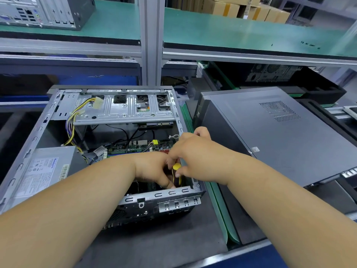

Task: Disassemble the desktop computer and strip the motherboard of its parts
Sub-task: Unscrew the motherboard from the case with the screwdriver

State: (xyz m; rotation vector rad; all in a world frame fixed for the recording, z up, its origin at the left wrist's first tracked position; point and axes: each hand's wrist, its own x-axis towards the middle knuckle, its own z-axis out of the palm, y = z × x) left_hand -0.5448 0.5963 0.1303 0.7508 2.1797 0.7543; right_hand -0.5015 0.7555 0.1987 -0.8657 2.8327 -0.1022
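- Grey matting covers a factory workbench (173,246) under aluminium shelving, where an opened desktop computer (108,144) lies on its side with its side panel off.
- Inside that case, the power supply (48,167) sits at its left, wire bundles (72,124) run up to the drive cage (123,105) at its far end, and the green motherboard (139,147) is in place on its floor; by this view, stripping has barely begun.
- Right of the case, a second, closed tower (270,132) waits.
- Reaching into the case's near right corner, the left hand (152,169) curls down beside a yellow-and-black screwdriver (176,174); whether it grips anything cannot be told.
- Above the same corner, the right hand (195,153) pinches the screwdriver's yellow top with its fingertips, shaft pointing down toward the board.
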